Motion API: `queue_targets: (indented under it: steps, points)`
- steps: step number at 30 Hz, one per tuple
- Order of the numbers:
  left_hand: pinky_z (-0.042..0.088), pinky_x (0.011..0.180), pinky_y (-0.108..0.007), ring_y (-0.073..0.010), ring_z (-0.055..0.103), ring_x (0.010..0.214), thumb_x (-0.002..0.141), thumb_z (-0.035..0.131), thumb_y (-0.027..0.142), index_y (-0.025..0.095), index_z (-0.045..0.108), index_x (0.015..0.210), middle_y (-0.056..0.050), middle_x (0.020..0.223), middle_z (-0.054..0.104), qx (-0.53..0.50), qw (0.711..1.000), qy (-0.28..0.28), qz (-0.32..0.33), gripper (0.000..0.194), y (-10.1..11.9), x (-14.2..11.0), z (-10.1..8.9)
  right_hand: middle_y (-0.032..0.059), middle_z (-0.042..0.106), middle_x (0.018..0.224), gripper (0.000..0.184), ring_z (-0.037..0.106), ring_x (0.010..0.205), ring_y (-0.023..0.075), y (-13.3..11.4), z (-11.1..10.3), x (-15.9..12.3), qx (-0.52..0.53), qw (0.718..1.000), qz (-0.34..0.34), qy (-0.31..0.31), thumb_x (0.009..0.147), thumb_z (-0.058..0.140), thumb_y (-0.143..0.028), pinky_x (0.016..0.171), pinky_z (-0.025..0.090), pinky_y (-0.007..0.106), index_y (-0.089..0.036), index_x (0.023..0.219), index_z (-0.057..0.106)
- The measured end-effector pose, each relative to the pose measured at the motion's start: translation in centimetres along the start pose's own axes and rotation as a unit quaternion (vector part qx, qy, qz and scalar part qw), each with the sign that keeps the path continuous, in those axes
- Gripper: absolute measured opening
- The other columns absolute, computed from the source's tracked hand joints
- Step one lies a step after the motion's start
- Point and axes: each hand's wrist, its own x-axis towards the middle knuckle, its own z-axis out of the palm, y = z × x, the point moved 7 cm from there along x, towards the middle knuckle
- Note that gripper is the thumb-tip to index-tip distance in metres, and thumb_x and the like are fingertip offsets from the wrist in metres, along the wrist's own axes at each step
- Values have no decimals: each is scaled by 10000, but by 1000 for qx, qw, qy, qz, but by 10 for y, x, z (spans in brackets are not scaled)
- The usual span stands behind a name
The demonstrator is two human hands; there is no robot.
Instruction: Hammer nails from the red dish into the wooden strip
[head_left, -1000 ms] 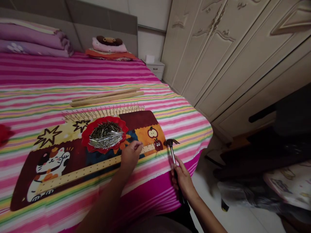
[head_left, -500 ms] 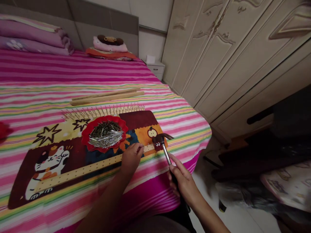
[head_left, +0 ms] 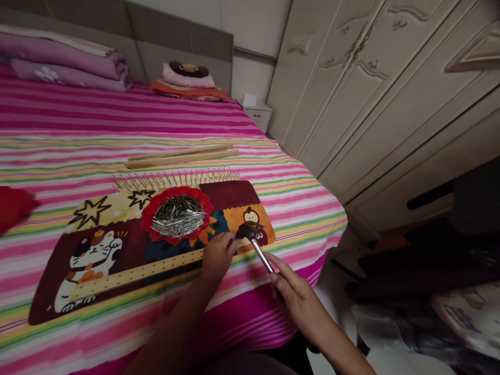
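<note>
My left hand rests on the right part of a long wooden strip with a row of holes, its fingers pinched together at the strip; what they pinch is too small to make out. My right hand grips the handle of a small hammer. The hammer's dark head hangs right beside my left fingertips, over the strip's right end. A red scalloped dish heaped with silver nails sits just behind my left hand on a cartoon cat mat.
A second wooden strip bristling with upright nails lies behind the dish, and plain wooden slats lie farther back on the striped bed cover. Folded bedding is at the headboard. Cream wardrobe doors stand to the right, beyond the bed's edge.
My right hand has swung the hammer leftward, from the mat's right edge to right beside my left fingertips. My left hand has stayed on the strip.
</note>
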Motion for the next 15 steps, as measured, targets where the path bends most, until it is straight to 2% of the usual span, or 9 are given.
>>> queue_targets:
  steps: [2,4,6,9,12,15]
  points:
    - [402,706,-246,-132,561,735,809,474,243,209,632,768,-9,744,632,-4,1000,2,1,167,0,0,0,-29,532,609,474,469,554,131,2,-6,-2,27,998,15,46,785,554,-414,520,395,239,-273,1238,563]
    - [406,721,-248,-132,564,751,814,470,241,208,634,779,-11,759,638,-7,1000,1,1,171,0,-1,2,-38,527,591,550,455,488,115,12,-14,-1,80,990,51,100,754,576,-438,446,376,220,-266,1273,518]
    - [411,727,-252,-135,567,761,813,475,239,205,636,782,-16,767,640,-11,1000,-2,-3,168,0,-2,4,-57,505,562,624,400,398,88,29,-20,3,146,975,95,135,732,584,-448,350,304,187,-275,1316,448]
    - [427,708,-242,-126,571,740,807,484,234,207,638,807,-13,791,644,-41,999,-8,-8,156,-1,-2,1,-81,486,535,674,353,331,63,59,-24,13,242,947,143,154,709,604,-410,294,215,141,-310,1336,377]
    - [439,714,-244,-129,577,750,803,481,217,209,639,846,-15,812,653,-40,999,13,-4,164,-4,4,-20,-90,478,521,662,341,314,49,85,-24,19,301,927,168,149,701,619,-372,282,207,119,-325,1316,380]
    - [432,787,-284,-163,578,850,812,448,203,205,644,863,-41,883,660,39,996,84,-17,202,-15,18,-61,-90,476,519,615,344,312,45,96,-24,20,317,922,169,141,713,620,-367,274,219,111,-331,1288,406]
